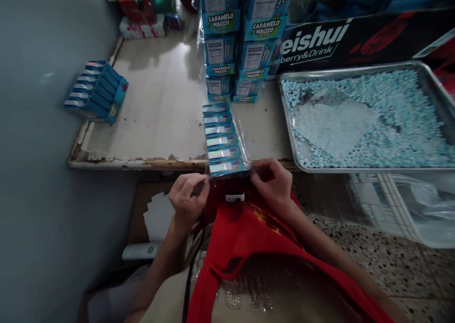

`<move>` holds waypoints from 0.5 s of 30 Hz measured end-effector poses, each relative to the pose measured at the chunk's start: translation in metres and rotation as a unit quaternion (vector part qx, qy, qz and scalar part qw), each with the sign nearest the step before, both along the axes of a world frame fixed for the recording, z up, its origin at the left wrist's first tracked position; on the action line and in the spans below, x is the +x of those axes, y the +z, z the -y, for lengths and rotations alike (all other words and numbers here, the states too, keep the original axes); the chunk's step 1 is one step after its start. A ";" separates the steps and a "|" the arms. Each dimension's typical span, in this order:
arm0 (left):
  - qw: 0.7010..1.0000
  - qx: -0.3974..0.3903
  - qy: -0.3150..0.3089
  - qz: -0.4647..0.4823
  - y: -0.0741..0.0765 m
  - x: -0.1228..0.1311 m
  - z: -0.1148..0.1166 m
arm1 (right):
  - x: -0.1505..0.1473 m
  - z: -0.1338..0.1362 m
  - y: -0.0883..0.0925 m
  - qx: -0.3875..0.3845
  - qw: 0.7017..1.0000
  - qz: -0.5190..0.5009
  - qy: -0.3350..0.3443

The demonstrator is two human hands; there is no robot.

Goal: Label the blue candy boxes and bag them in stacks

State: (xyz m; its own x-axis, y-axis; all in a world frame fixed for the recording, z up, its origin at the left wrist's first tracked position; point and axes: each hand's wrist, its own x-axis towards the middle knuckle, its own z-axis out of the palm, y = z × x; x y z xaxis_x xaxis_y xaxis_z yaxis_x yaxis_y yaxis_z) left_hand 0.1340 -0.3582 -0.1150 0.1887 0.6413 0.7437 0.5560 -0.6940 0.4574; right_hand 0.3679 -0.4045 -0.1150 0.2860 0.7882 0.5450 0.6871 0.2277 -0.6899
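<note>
A row of several small blue candy boxes lies at the table's front edge inside a clear plastic bag. My left hand pinches the near left corner of the bag between thumb and fingers. At the near right corner, my right hand pinches the plastic in the same way. The bag's near end is stretched between both hands, just over the edge. Stacked display boxes marked "Caramelo Macizo" stand directly behind the row, wrapped in clear film.
A similar blue display box sits at the table's left side. On the right, a metal tray holds many pale blue candies and a scoop-like clear sheet. A black carton stands behind it. The wooden table edge is worn.
</note>
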 end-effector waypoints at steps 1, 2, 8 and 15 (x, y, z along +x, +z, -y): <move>1.000 0.025 0.012 -0.011 0.002 0.000 0.000 | -0.002 -0.001 -0.001 0.010 0.999 0.026 -0.015; 0.998 0.051 0.022 -0.019 0.004 0.001 0.000 | -0.003 -0.002 -0.002 0.022 0.998 0.059 -0.025; 0.985 0.142 0.000 -0.094 0.011 0.003 0.000 | -0.005 -0.014 -0.003 -0.042 0.986 0.159 -0.030; 0.982 0.160 -0.002 -0.103 0.018 0.000 0.000 | -0.002 -0.011 0.006 -0.006 0.969 0.238 -0.070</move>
